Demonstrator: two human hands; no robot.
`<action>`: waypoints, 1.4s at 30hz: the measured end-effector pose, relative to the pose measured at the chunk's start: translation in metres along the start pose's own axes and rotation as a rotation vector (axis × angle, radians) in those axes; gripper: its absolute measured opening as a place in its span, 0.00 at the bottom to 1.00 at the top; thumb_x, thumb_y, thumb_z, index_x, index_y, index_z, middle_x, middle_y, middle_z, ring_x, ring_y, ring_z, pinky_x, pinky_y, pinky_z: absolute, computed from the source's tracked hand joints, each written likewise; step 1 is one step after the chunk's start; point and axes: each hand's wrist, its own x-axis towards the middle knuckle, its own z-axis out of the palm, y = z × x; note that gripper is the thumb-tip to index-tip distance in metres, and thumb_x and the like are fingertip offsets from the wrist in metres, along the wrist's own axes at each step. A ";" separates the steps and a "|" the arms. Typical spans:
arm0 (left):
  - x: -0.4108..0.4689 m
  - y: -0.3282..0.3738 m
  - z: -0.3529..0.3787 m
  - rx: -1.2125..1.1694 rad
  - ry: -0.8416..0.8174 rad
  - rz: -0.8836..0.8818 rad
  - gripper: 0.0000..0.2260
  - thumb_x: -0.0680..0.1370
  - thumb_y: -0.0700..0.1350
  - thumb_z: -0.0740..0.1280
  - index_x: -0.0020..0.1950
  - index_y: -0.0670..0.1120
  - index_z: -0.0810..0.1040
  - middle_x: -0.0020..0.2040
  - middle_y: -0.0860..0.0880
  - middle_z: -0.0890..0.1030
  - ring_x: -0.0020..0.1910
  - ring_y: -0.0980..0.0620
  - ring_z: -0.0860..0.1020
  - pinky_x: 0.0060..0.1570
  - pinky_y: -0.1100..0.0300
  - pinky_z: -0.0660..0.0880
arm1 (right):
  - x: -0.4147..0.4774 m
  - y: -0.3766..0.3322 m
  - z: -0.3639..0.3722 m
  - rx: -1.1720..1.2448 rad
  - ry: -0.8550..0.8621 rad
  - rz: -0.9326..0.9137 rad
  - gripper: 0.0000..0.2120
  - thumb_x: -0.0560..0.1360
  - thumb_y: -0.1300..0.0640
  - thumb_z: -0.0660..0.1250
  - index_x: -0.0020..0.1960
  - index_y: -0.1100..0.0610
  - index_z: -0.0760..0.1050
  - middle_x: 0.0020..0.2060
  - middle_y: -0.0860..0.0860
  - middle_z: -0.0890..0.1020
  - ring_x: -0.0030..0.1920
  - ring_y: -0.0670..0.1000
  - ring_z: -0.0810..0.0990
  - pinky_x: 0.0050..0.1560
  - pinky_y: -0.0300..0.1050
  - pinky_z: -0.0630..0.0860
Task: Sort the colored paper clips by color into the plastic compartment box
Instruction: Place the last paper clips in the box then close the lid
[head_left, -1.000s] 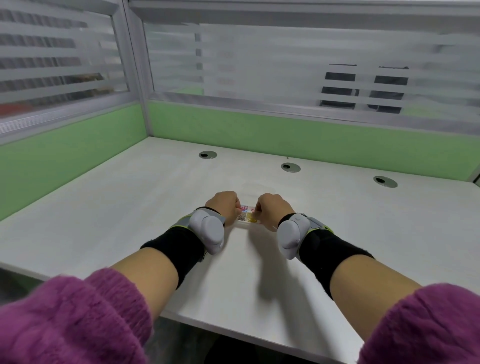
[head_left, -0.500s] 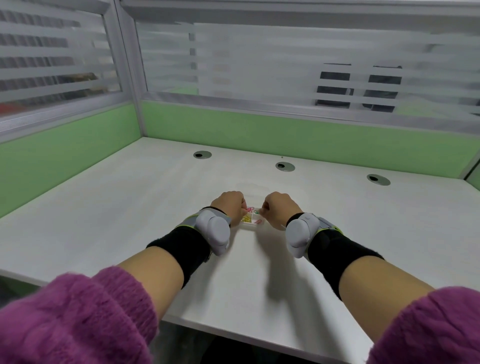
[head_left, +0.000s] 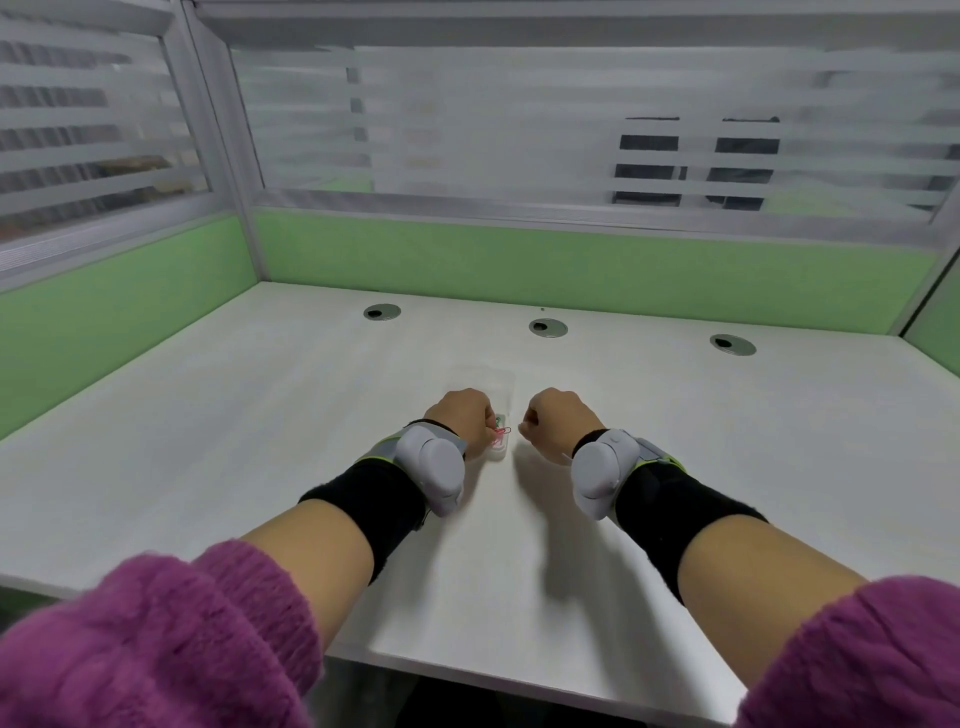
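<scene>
A small clear plastic compartment box (head_left: 500, 453) lies on the white desk between my hands, and its transparent far part (head_left: 483, 382) is barely visible. Pink and green paper clips show inside it beside my left fingers. My left hand (head_left: 461, 415) is curled at the box's left edge, with its fingertips pinched on a pink paper clip (head_left: 503, 431) that sticks out to the right. A little to the right of the box, my right hand (head_left: 560, 422) is closed in a fist with nothing visible in it. Much of the box is hidden behind my left hand.
The white desk (head_left: 260, 441) is enclosed by green partition panels at the back and left, with frosted glass above. Three round cable holes (head_left: 548, 327) sit along the back. The desk's near edge runs just below my forearms.
My hands have drawn apart: the right hand has let go of the box and moved right. The left hand stays at the box, now pinching a pink clip.
</scene>
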 end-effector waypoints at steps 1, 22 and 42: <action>0.000 0.001 0.000 0.003 -0.004 -0.001 0.09 0.77 0.44 0.66 0.54 0.43 0.80 0.59 0.44 0.80 0.59 0.43 0.77 0.55 0.56 0.73 | 0.000 0.001 0.000 0.002 -0.002 0.000 0.13 0.77 0.59 0.59 0.55 0.64 0.77 0.56 0.59 0.82 0.56 0.60 0.80 0.50 0.46 0.75; -0.002 0.000 -0.003 0.061 0.017 -0.005 0.09 0.74 0.42 0.67 0.52 0.42 0.81 0.56 0.44 0.82 0.58 0.43 0.78 0.54 0.56 0.75 | -0.002 -0.001 0.001 -0.008 -0.007 -0.012 0.13 0.77 0.61 0.58 0.55 0.64 0.77 0.55 0.60 0.82 0.56 0.60 0.80 0.51 0.46 0.76; 0.041 -0.066 -0.018 -0.227 0.031 -0.165 0.22 0.78 0.51 0.64 0.69 0.43 0.68 0.65 0.45 0.75 0.64 0.45 0.74 0.64 0.54 0.68 | 0.042 -0.009 -0.007 0.063 0.009 0.029 0.20 0.79 0.57 0.59 0.68 0.64 0.66 0.66 0.60 0.74 0.66 0.60 0.73 0.63 0.50 0.70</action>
